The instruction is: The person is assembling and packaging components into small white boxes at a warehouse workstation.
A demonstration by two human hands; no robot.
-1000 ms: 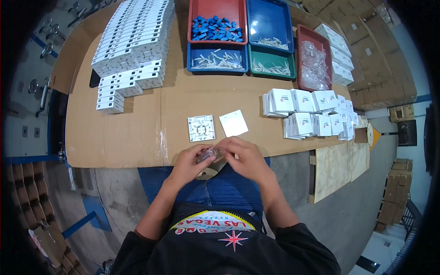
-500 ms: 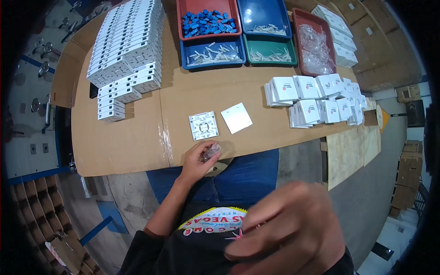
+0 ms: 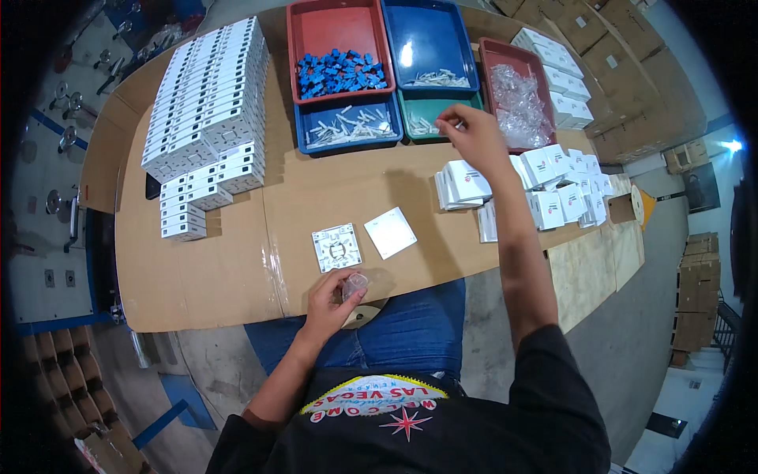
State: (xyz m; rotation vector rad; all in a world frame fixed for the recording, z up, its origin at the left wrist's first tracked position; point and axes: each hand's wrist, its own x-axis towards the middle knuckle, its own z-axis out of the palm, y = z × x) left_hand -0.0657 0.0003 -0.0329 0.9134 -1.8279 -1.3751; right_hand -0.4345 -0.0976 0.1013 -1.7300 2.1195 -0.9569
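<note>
My left hand (image 3: 324, 304) is closed on a small clear plastic bag (image 3: 355, 284) at the table's front edge. Just beyond it lies a white square plate (image 3: 336, 249) with a ring-shaped pattern and cut-outs, and to its right a plain white square panel (image 3: 390, 233), apart from it. My right hand (image 3: 475, 136) hovers over the right part of the green tray (image 3: 440, 99), which holds thin white pieces (image 3: 420, 125). Its fingertips are pinched together; whatever they hold, if anything, is too small to make out.
Stacked white square units (image 3: 207, 103) stand at left. A red tray (image 3: 339, 31) holds blue pieces; blue trays (image 3: 430, 35) hold white pieces. Clear plastic fills another red tray (image 3: 517, 103). Small white packets (image 3: 545, 209) lie beneath and beside my right forearm.
My right hand has swung from close in front of my chest out to the green tray. My left hand still holds the plastic bag. The view has shifted slightly.
</note>
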